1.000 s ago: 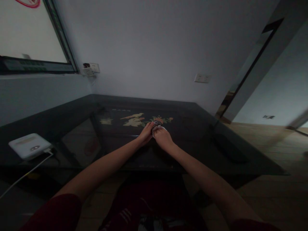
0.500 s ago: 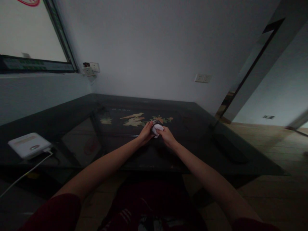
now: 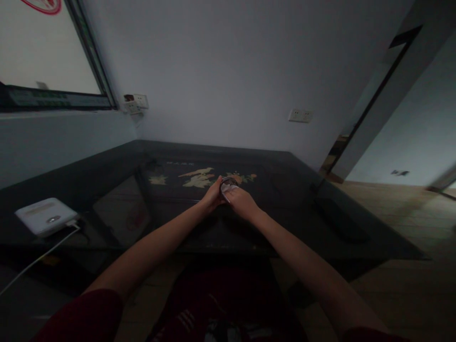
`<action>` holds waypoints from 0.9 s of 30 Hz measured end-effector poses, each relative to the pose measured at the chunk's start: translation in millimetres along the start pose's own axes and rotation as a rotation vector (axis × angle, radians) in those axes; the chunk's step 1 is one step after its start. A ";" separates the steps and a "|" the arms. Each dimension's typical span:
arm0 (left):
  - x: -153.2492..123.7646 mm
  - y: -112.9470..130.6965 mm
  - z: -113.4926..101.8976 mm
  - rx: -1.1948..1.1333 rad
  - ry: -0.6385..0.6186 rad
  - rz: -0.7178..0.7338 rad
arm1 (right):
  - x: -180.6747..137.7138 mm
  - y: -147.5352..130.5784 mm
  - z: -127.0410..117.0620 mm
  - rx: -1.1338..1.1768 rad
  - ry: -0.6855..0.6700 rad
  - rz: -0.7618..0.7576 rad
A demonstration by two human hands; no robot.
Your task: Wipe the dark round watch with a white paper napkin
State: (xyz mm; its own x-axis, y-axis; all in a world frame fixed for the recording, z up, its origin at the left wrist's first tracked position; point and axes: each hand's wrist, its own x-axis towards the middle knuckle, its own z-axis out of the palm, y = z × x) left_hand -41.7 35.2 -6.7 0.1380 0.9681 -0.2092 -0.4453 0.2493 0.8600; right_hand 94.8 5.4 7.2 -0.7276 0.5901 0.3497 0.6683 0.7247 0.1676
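Note:
Both my hands meet over the middle of a dark glass-topped table (image 3: 292,199). My left hand (image 3: 211,197) is curled around a small dark round object (image 3: 228,181), too dim to name. My right hand (image 3: 241,201) is closed on a small white cloth or tissue (image 3: 225,188) pressed against that object. The hands touch each other. Under the glass lies a dark panel with a pale bird and flower picture (image 3: 199,176).
A white box-shaped device (image 3: 45,216) with a white cable (image 3: 39,259) sits at the table's left end. Wall sockets (image 3: 301,115) are on the far wall, more sockets (image 3: 134,103) near the window (image 3: 42,52). A doorway and wooden floor (image 3: 399,213) lie to the right.
My right hand has shifted the white cloth over the dark object, from beside it to on top of it. My left hand has stayed in place.

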 end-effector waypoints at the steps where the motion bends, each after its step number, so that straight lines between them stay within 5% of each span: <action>1: -0.2 1.8 0.2 0.007 0.004 -0.008 | 0.6 -1.1 -0.6 -0.023 0.011 -0.002; 15: -6.9 3.5 0.0 0.051 -0.109 0.051 | -6.3 5.8 -7.6 -0.006 0.181 0.179; 21: -11.8 -6.7 6.5 -0.117 -0.304 0.005 | -5.7 0.0 -5.4 0.121 0.335 0.361; 27: -7.3 -12.5 5.0 -0.211 -0.302 0.026 | -2.5 -7.2 -2.8 0.229 0.266 0.438</action>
State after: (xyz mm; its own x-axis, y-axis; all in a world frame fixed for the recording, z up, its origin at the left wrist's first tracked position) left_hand -32.7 24.9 -13.6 0.3648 0.9310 -0.0147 -0.6207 0.2549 0.7414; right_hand 92.3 -2.3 7.6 -0.3055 0.7650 0.5669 0.8274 0.5080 -0.2396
